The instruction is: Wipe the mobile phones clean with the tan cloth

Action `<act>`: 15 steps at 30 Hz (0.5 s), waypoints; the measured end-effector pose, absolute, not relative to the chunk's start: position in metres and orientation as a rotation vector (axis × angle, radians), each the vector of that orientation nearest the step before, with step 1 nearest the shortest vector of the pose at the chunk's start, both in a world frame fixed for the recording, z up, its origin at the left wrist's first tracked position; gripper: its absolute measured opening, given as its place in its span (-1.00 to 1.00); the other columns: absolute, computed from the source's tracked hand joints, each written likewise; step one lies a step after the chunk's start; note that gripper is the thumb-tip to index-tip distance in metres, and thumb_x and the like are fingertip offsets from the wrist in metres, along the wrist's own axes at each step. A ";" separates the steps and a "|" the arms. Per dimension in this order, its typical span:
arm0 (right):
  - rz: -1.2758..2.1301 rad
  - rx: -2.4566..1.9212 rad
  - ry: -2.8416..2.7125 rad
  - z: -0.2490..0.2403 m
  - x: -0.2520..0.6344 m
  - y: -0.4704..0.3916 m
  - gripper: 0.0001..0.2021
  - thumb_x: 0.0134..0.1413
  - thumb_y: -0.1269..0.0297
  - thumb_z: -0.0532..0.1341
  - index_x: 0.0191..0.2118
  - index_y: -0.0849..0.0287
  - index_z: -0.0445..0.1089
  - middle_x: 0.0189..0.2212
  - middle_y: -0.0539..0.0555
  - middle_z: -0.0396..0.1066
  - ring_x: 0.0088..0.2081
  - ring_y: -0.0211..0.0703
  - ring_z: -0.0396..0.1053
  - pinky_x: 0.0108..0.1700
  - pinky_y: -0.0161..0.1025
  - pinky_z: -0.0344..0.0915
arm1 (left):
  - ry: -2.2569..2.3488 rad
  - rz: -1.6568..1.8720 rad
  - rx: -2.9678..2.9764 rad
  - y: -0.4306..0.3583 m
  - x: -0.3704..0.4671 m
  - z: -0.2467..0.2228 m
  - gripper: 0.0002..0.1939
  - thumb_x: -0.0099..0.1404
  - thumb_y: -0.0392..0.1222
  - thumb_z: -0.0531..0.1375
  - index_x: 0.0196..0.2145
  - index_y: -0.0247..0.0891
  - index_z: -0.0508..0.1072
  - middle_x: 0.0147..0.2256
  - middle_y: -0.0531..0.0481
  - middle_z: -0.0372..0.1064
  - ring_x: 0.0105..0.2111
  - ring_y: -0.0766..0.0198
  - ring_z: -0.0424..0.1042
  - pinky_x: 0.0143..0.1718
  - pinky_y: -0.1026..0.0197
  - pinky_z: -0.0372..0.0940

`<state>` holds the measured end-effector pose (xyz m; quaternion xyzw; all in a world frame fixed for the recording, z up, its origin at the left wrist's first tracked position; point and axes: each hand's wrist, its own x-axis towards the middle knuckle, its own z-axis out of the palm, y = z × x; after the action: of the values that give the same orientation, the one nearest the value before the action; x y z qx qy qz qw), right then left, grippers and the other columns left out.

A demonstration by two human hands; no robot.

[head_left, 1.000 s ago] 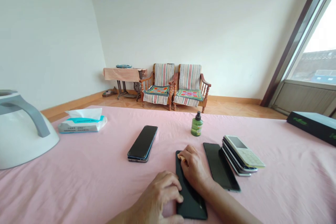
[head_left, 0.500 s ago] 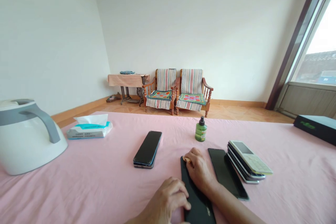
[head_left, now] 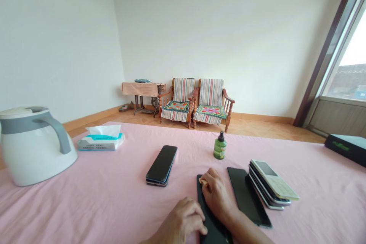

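A black tablet-like device (head_left: 210, 219) lies on the pink cloth (head_left: 114, 206) at the lower middle. My right hand (head_left: 215, 192) is closed on a small tan cloth (head_left: 203, 182), pressed against the device's far end. Along the left edge of the device rests my left hand (head_left: 184, 217), its fingers bent and slightly apart, fingertips touching the edge. Just right of my right hand lies another dark tablet (head_left: 248, 194), partly beside a stack of phones (head_left: 274, 179) with a white one on top.
Two stacked phones (head_left: 162, 164) lie left of centre. A green spray bottle (head_left: 220, 146) stands beyond my hands. At the left are a white jug (head_left: 36, 148) and a tissue pack (head_left: 100, 143); a black box (head_left: 345, 148) sits at the far right.
The view has tilted and shifted slightly, so objects on the cloth appear a little lower. Both hands keep nearly the same places at the device.
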<state>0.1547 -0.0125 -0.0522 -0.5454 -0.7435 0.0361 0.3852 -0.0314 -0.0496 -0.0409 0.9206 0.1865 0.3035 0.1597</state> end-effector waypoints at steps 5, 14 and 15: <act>0.095 -1.391 -1.907 -0.051 0.152 -0.021 -0.76 0.00 0.64 0.07 -0.46 0.18 0.36 -0.42 0.06 0.33 -0.35 -0.15 0.32 -0.30 -0.28 0.19 | 0.565 0.860 2.724 -0.048 -0.029 -0.047 -0.80 0.12 -0.33 0.42 -0.34 -0.23 0.48 -0.23 0.04 0.41 -0.18 0.27 0.39 -0.08 0.27 0.26; 0.129 -1.288 -1.985 -0.065 0.160 -0.011 -0.77 0.08 0.56 0.03 -0.42 0.19 0.38 -0.41 0.12 0.36 -0.35 -0.09 0.37 -0.29 -0.22 0.26 | 0.619 0.522 3.071 -0.038 -0.026 -0.044 -0.89 0.20 -0.22 0.38 -0.37 -0.24 0.52 -0.30 0.13 0.50 -0.28 0.38 0.46 -0.16 0.37 0.27; 0.126 -1.274 -2.004 -0.068 0.162 -0.009 -0.78 0.07 0.56 0.04 -0.41 0.19 0.39 -0.41 0.11 0.37 -0.35 -0.09 0.38 -0.30 -0.24 0.27 | 0.611 0.468 3.121 -0.034 -0.024 -0.042 -0.89 0.20 -0.21 0.37 -0.39 -0.25 0.52 -0.35 0.14 0.50 -0.34 0.38 0.46 -0.26 0.39 0.28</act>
<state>0.1617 -0.0088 -0.0679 -0.4970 -0.7822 0.0491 0.3726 -0.0243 -0.0342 -0.0415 0.9703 0.1900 0.1455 -0.0362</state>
